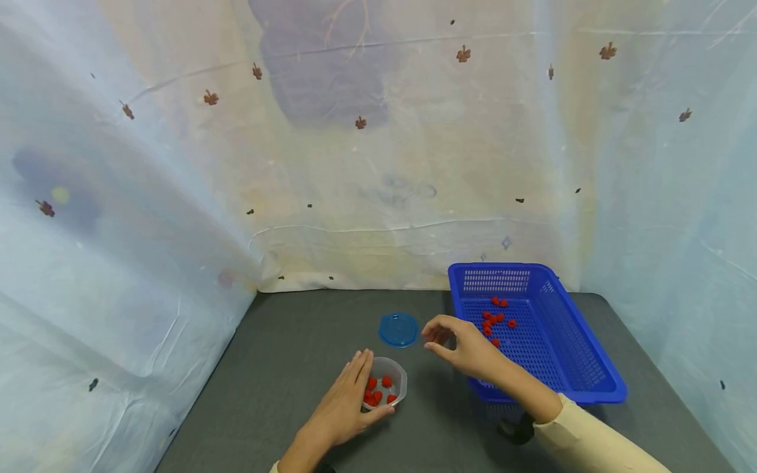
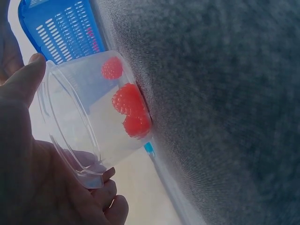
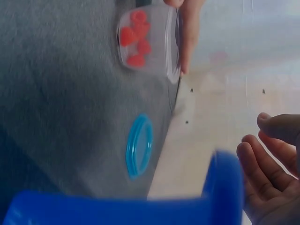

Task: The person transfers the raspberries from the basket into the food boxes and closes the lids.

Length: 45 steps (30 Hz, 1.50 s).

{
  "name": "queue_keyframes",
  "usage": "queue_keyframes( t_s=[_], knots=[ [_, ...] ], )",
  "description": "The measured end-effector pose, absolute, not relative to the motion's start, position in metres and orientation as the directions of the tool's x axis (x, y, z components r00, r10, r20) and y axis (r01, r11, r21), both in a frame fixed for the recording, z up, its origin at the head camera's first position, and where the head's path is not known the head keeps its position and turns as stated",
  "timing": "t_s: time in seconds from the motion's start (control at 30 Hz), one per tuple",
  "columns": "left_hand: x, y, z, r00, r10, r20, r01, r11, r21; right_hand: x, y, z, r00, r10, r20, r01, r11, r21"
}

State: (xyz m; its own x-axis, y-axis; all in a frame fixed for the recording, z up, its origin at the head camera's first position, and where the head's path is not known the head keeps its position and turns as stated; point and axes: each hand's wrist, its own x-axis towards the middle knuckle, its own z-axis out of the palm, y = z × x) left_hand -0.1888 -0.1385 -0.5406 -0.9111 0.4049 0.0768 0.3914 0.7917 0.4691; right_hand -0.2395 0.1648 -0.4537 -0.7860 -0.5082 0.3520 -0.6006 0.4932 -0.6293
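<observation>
With your left hand [image 1: 345, 399] you are gripping the clear, rounded plastic container [image 1: 397, 369] of red, raspberry-shaped pieces [image 1: 386, 381] on the grey desk [image 1: 284, 355], probably steadying it, while your loosely curved, seemingly empty right hand [image 1: 464, 343] is hovering near the blue rectangular plastic basket [image 1: 550, 335].

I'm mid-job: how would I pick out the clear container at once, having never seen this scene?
On the grey table, find the big blue basket at the head view's right. Left of it, nearer the camera than the flat blue lid, stands the small clear container. Both basket and container hold red raspberries, but only the container has see-through walls.
</observation>
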Motion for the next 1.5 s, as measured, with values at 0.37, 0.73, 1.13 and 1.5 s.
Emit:
queue_keyframes(
  t_s=[0.37, 0.73, 1.13, 1.5],
  knots=[
    [-0.188, -0.140, -0.538, -0.909, 0.410, 0.077, 0.396, 0.790, 0.469, -0.243, 0.192, -0.451, -0.837, -0.446, 0.317, -0.535, 0.545, -0.645],
    [-0.189, -0.141, -0.540, -0.912, 0.408, 0.051, 0.381, 0.793, 0.475, -0.248, 0.218, -0.451, -0.868, -0.383, 0.316, -0.493, 0.590, -0.639],
    [-0.189, -0.141, -0.540, -0.914, 0.404, 0.042, 0.374, 0.798, 0.472, -0.256, 0.245, -0.458, -0.877, -0.344, 0.335, -0.481, 0.631, -0.609],
    [-0.188, -0.140, -0.538, -0.908, 0.414, 0.060, 0.390, 0.787, 0.477, -0.262, 0.264, -0.465, -0.897, -0.323, 0.302, -0.442, 0.671, -0.595]
  ],
)
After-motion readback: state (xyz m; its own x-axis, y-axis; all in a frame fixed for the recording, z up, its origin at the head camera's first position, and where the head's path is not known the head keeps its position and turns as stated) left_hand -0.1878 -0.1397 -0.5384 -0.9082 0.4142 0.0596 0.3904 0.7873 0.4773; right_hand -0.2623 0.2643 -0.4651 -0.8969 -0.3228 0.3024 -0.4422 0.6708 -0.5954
